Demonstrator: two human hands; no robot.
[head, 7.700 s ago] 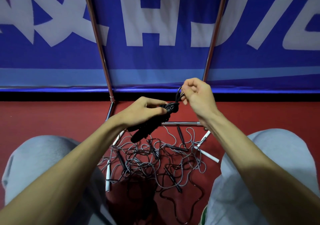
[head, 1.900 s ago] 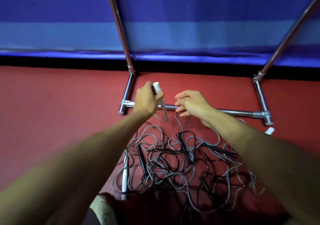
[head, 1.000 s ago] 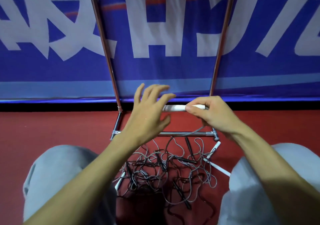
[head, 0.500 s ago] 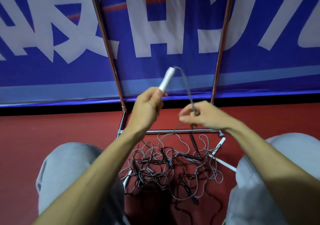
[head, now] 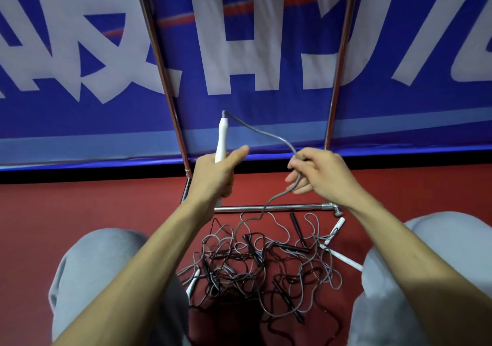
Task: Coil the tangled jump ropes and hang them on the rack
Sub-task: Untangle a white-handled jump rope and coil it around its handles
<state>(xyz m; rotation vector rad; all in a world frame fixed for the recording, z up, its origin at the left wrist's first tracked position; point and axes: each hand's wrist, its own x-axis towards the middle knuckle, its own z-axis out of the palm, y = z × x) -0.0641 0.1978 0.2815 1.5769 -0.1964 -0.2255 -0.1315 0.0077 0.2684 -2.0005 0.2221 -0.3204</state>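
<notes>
Left hand (head: 215, 176) grips the white handle (head: 221, 139) upright; right hand (head: 318, 174) pinches its grey cord (head: 262, 132). Cord trails down into the rope pile (head: 261, 263) on the floor (head: 80, 204) under the rack (head: 271, 208). Risk: pulling hard probably cinches knots, drags neighbouring ropes up.

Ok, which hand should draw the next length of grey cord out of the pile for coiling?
Right, I'd say. The right hand pinches the grey cord just past the white handle, and the cord runs from it down into the tangled pile. The left hand is occupied gripping that handle upright.
</notes>
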